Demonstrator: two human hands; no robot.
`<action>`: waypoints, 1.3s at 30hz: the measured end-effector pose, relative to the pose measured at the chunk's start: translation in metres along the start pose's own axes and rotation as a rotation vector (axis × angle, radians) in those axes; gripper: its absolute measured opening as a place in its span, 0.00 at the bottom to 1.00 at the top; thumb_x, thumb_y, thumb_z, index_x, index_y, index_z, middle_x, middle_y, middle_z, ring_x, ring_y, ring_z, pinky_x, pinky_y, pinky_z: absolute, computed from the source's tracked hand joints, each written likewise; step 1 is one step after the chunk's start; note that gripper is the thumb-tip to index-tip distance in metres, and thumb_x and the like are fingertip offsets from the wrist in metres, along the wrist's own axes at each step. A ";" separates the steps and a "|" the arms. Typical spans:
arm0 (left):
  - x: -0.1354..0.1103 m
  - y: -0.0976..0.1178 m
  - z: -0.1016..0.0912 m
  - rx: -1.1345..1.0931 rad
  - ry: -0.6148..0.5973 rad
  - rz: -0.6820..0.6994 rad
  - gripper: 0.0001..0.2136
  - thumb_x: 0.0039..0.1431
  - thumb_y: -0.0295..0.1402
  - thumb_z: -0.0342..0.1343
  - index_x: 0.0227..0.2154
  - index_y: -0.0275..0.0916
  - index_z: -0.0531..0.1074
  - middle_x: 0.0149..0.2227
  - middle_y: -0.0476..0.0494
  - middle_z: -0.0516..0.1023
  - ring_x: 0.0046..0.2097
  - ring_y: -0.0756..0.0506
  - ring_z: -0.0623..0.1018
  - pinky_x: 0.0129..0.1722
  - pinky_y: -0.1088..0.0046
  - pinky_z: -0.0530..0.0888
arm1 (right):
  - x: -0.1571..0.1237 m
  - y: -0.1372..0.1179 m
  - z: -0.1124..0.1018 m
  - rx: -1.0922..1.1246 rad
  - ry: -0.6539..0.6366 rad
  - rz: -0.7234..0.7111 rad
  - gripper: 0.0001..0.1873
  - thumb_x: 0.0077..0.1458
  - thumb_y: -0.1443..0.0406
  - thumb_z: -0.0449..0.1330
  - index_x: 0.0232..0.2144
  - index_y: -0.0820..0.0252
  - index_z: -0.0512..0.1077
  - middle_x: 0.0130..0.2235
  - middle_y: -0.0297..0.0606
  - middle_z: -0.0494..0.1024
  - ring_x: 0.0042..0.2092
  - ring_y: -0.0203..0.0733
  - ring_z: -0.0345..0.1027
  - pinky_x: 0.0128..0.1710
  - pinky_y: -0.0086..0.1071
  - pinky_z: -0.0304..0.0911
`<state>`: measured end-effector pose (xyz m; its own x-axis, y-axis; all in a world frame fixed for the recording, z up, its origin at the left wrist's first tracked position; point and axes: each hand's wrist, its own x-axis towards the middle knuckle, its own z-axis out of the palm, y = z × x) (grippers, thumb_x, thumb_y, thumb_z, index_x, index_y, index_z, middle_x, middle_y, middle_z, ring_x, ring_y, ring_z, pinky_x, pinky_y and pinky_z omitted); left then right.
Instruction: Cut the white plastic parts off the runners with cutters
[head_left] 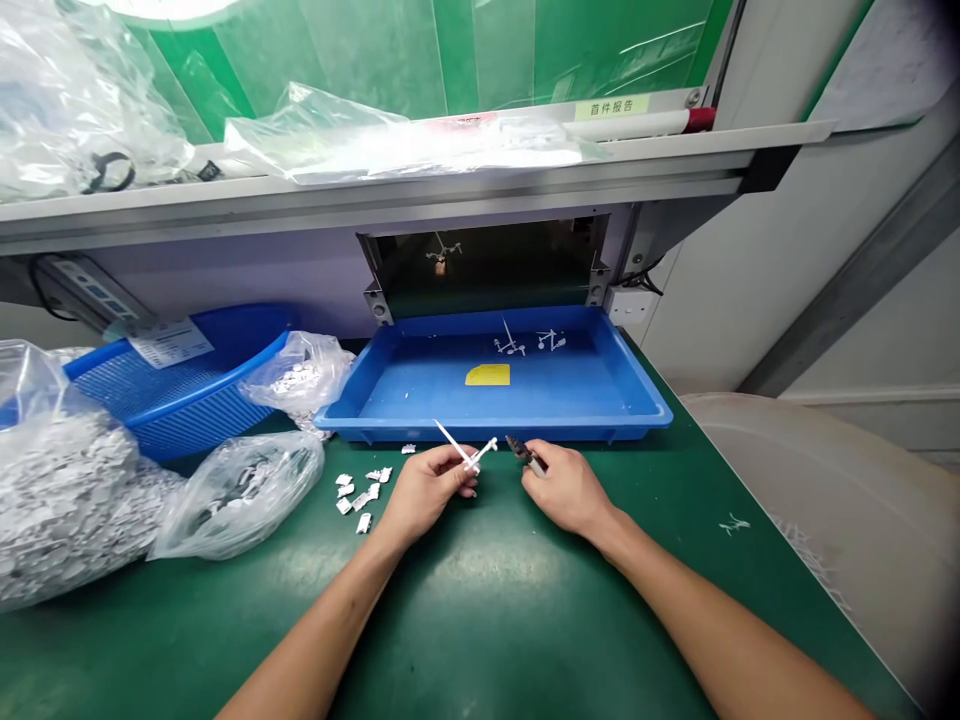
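My left hand (429,490) pinches a white branched plastic sprue (459,446), its long thin stem pointing up and to the left. Closed around the handles of a pair of dark-jawed nippers (519,450) is my right hand (568,487). The nipper jaws point toward the sprue, a small gap apart from it. Several small white plastic pieces (364,497) lie on the green table (480,620), left of my left hand. Just beyond both hands sits a blue tray (420,375) with a yellow label (487,375) and white sprues (511,343) in it.
On the left are a large bag of white pieces (67,490), a smaller open bag (247,490) and a blue basket (180,380). Behind the tray a conveyor opening (487,270) holds another sprue. A pale bin (847,480) stands beyond the table's right edge.
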<state>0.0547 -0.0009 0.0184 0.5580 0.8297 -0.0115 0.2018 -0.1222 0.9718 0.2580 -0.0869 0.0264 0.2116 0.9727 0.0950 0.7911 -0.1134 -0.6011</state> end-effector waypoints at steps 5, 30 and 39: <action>-0.012 -0.004 0.005 -0.040 0.068 0.133 0.09 0.57 0.36 0.60 0.38 0.38 0.77 0.32 0.45 0.78 0.32 0.46 0.78 0.34 0.72 0.76 | -0.010 -0.011 0.004 -0.084 -0.118 -0.084 0.13 0.49 0.70 0.56 0.39 0.55 0.72 0.36 0.35 0.75 0.38 0.41 0.66 0.37 0.30 0.53; -0.019 -0.003 0.008 0.117 0.023 0.283 0.07 0.58 0.34 0.61 0.38 0.41 0.79 0.36 0.45 0.79 0.36 0.47 0.78 0.38 0.74 0.74 | -0.020 -0.016 0.009 -0.198 -0.188 -0.147 0.05 0.53 0.69 0.54 0.33 0.57 0.69 0.34 0.35 0.73 0.36 0.40 0.64 0.36 0.30 0.52; -0.010 -0.011 0.019 0.022 0.059 0.172 0.11 0.57 0.39 0.62 0.40 0.38 0.77 0.34 0.44 0.79 0.32 0.47 0.78 0.32 0.75 0.75 | -0.004 -0.004 0.000 -0.040 -0.195 0.093 0.07 0.52 0.67 0.54 0.30 0.55 0.73 0.26 0.32 0.75 0.27 0.36 0.63 0.27 0.29 0.48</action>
<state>0.0626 -0.0181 0.0037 0.5376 0.8261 0.1686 0.1252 -0.2760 0.9530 0.2539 -0.0905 0.0280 0.1726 0.9780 -0.1169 0.7965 -0.2084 -0.5675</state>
